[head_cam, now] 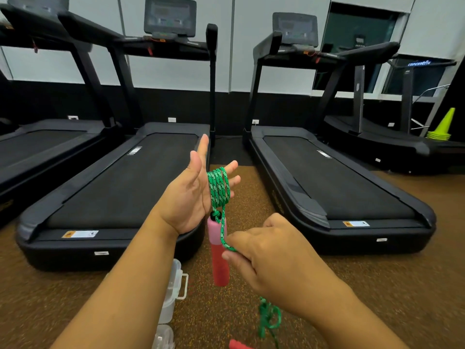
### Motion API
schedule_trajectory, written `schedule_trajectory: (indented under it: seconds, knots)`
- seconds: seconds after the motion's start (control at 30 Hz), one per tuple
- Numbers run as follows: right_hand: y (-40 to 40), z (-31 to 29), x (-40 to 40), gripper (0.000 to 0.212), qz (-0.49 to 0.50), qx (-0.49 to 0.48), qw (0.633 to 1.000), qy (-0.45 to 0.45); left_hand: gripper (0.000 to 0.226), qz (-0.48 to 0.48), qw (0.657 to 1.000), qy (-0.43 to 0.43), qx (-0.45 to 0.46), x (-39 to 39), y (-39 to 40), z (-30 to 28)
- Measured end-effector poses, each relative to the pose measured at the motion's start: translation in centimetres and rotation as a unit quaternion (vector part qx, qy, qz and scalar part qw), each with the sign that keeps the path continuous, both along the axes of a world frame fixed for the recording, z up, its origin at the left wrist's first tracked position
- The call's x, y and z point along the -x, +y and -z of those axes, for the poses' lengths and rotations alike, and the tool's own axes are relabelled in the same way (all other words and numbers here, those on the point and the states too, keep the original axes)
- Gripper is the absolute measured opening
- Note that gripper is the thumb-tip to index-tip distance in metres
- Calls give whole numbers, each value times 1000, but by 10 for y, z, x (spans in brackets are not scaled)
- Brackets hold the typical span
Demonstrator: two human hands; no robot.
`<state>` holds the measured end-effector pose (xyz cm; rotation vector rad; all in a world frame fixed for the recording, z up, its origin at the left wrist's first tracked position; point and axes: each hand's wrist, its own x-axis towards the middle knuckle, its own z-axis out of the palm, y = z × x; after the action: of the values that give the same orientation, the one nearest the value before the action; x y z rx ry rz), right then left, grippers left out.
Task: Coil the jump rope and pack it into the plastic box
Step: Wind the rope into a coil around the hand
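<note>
My left hand (193, 195) is held up, palm open, fingers spread, with several loops of the green jump rope (218, 188) wound around its fingers. A pink and red handle (218, 255) hangs from the loops below the palm. Lower right, my right hand (266, 258) pinches the rope strand just beside that handle. Loose green rope (269, 318) dangles under my right wrist, and the tip of the second red handle (236, 345) shows at the bottom edge. The clear plastic box (173, 290) stands on the floor, partly hidden by my left forearm.
Brown speckled floor (377, 273) lies underfoot. Black treadmills stand ahead: one on the left (120, 182), one on the right (334, 182). A stack of yellow-green cones (442, 128) sits far right. A clear plastic piece (163, 337) lies near the box.
</note>
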<state>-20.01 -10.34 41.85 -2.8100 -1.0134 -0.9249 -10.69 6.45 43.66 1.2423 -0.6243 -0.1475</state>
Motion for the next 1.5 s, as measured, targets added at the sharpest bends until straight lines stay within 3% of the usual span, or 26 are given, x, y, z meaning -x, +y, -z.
schedule_trajectory:
  seconds: [0.27,0.43,0.6,0.77,0.9,1.23,1.37,1.5]
  knots:
    - [-6,-42,-9,39,18,-12,999,-46,61,19,997,-16,-78,3,-10,6]
    - [-10,-61,-29,32,2,-64,995,-73,68,7,993,-23,-114,8,-21,4]
    - [-13,-70,-52,28,5,-118,991,-68,58,39,994,-14,-106,9,-26,5]
    - [-25,-62,-81,16,19,-241,970,30,62,65,993,-11,-101,14,-26,0]
    - [-30,-44,-95,13,15,-343,927,152,62,55,994,-17,-92,14,-24,-7]
    - [-30,-18,-110,25,-47,-460,831,309,62,57,996,-4,-70,-1,-27,-12]
    - [-24,-5,-110,25,-2,-388,869,307,64,83,996,14,17,-8,-27,-15]
    - [-17,3,-99,28,10,-302,899,316,67,57,998,-4,27,-19,-26,-15]
